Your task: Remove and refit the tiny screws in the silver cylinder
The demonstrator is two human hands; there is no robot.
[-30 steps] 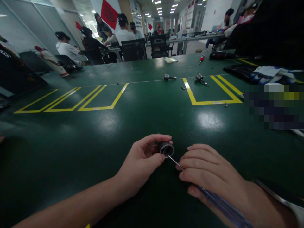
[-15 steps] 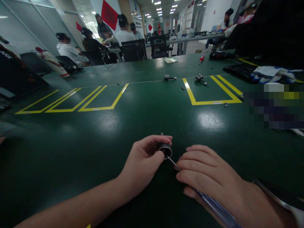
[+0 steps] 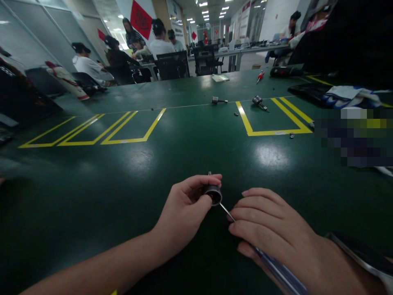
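Observation:
My left hand (image 3: 184, 211) grips a small dark metal cylinder (image 3: 213, 193) between thumb and forefinger, just above the green table (image 3: 129, 172). A thin pin sticks up from the cylinder's far side. My right hand (image 3: 270, 229) holds a screwdriver with a clear blue handle (image 3: 278, 270). Its thin metal shaft (image 3: 226, 211) reaches into the cylinder's open end.
Yellow tape rectangles (image 3: 123, 131) mark the table. Two similar metal parts (image 3: 218, 100) (image 3: 258, 101) lie farther back, with small screws (image 3: 292, 135) near the right yellow box. A red screwdriver (image 3: 260, 75), gloves (image 3: 350, 96) and dark gear sit at far right. Several people sit at distant desks.
The cylinder has tilted slightly in my left hand, its open end turned more toward the screwdriver. My right hand has shifted a little left and closer.

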